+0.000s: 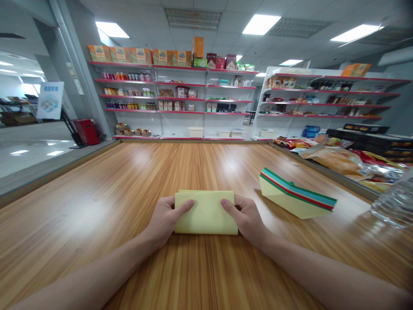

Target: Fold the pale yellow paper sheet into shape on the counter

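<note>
A folded sheet of pale yellow paper (206, 215) is held level just above the wooden table (135, 172), its fold along the near edge. My left hand (169, 215) grips its left side, thumb on the front and fingers hidden behind. On the right side, my right hand (248, 215) pinches it the same way. To the right of my right hand stands a folded paper boat (290, 198) in pale yellow, with green, blue, white and red stripes along its top edge.
A clear plastic bottle (395, 202) lies at the right edge. Behind it are snack packets (338, 161) and dark boxes (374, 140). Stocked shelves (180, 99) stand beyond the far table edge. On the left floor are a red box (87, 131) and a sign board (50, 100).
</note>
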`<state>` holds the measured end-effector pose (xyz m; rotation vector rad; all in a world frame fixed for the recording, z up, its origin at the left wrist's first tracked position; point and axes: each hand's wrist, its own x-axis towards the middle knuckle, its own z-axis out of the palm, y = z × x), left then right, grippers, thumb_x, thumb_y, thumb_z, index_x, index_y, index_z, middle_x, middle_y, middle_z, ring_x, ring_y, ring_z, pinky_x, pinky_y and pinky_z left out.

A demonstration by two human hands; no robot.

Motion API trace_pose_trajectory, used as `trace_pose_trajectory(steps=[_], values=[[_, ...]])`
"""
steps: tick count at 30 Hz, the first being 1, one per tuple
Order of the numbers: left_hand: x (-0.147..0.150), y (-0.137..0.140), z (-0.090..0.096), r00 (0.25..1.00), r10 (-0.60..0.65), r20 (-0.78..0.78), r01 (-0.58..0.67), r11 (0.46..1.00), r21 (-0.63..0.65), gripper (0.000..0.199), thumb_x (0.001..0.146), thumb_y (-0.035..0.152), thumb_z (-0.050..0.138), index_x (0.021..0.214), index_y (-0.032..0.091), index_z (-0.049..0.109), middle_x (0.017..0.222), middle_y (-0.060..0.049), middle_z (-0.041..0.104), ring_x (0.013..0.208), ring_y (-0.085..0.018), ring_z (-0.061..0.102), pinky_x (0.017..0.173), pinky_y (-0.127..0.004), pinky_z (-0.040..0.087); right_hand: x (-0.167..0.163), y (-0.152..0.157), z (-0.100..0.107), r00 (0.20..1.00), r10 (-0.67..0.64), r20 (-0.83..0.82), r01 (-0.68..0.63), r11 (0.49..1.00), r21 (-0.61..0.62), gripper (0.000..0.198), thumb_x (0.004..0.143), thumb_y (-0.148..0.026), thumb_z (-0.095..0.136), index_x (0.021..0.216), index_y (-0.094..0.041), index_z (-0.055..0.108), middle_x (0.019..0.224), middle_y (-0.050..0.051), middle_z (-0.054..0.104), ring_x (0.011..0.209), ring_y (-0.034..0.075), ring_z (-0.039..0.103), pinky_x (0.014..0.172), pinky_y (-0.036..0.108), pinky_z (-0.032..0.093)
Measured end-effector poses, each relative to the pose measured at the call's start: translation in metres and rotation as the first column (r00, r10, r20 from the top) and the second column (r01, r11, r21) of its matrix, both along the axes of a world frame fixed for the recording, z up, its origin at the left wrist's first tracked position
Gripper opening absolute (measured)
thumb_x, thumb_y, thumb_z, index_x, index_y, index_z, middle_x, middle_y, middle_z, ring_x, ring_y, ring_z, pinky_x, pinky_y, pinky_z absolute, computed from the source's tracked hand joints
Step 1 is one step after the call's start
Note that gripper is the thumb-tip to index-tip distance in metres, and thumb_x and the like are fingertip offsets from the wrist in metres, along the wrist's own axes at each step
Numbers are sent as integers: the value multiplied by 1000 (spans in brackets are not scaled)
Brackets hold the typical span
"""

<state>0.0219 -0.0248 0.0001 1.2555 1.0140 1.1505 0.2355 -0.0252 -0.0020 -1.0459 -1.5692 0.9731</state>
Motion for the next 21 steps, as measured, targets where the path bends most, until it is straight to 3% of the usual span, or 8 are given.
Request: trace_pose_trajectory(steps=[11,21], values=[[4,-4,7,985,144,-90,-143,989,23,37,66,44,69,78,9,72,78,-13,72,68,-25,65,57,-30,49,-1,-2,4,995,-23,99,8,987,158,26,85,-33,50,80,-12,66,82,8,62,72,18,57,56,25,43],[0,-4,5,958,208,-199,-189,976,110,37,68,47,67,76,11,71,73,-9,71,64,-22,64,51,-26,46,-3,-3,3,989,-139,43,130,978,164,21,80,-34,59,75,-14,65,69,4,60,60,14,51,49,23,38]])
